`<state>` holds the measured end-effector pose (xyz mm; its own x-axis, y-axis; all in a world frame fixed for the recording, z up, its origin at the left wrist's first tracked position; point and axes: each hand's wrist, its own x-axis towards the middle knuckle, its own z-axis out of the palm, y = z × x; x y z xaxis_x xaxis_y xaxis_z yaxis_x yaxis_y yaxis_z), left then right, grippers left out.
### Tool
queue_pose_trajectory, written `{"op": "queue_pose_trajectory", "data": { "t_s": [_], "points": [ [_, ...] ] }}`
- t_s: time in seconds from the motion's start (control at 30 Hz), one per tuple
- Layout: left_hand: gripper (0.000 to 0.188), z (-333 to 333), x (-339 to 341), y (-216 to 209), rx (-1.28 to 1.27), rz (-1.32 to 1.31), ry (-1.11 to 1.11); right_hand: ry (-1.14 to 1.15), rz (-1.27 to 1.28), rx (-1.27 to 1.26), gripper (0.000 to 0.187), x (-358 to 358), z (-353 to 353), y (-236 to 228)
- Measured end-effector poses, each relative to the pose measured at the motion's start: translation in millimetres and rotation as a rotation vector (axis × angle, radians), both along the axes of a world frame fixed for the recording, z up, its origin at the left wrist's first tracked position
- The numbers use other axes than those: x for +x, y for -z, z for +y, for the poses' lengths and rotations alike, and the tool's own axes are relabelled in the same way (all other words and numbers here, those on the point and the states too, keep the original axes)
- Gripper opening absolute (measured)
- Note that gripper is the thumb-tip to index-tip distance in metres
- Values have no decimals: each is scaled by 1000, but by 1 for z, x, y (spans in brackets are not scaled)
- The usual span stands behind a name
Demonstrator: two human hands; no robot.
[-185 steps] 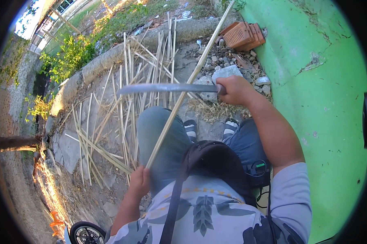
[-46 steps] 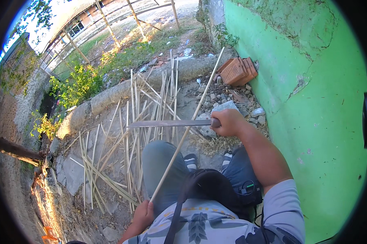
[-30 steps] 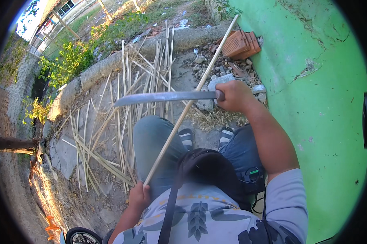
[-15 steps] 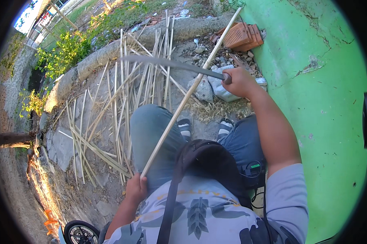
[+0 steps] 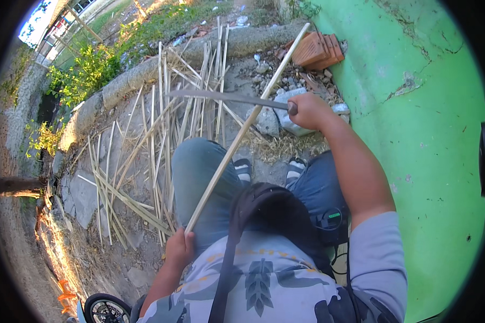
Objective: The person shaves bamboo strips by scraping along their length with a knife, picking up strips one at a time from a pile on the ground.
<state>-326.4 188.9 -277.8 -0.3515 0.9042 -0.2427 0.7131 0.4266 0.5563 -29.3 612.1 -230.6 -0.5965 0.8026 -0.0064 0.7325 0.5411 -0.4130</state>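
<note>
My left hand (image 5: 178, 251) is closed round the near end of a long, pale bamboo strip (image 5: 221, 169). The strip slants up and right across my left thigh, its far end beside the bricks. In my right hand (image 5: 308, 111) is the dark handle of a machete (image 5: 226, 97), held at arm's length. Its long blade points left and crosses the strip past the middle; they look to be touching. Many cut bamboo strips (image 5: 157, 124) lie loose and crisscrossed on the ground to the left and ahead of my knees.
A green wall (image 5: 420, 161) rises close on my right. Ahead are stacked orange bricks (image 5: 319, 51), rubble and a pale stone block (image 5: 293, 121). A low concrete kerb (image 5: 137, 78) curves behind the strips. A motorcycle wheel (image 5: 107, 309) shows at the lower left.
My right hand and the machete have come slightly left and nearer. The strip's far end has shifted down and left, while my left hand has stayed about where it was.
</note>
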Motion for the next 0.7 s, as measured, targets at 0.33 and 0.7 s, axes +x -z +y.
{"op": "queue_pose_trajectory", "data": {
  "t_s": [0.33,0.7],
  "points": [
    [48,-31,28,-31,11,-16,43,-118,117,183,15,32,-40,-47],
    [46,-29,45,-13,21,-35,12,-81,58,70,16,39,-21,-48]
  ]
}}
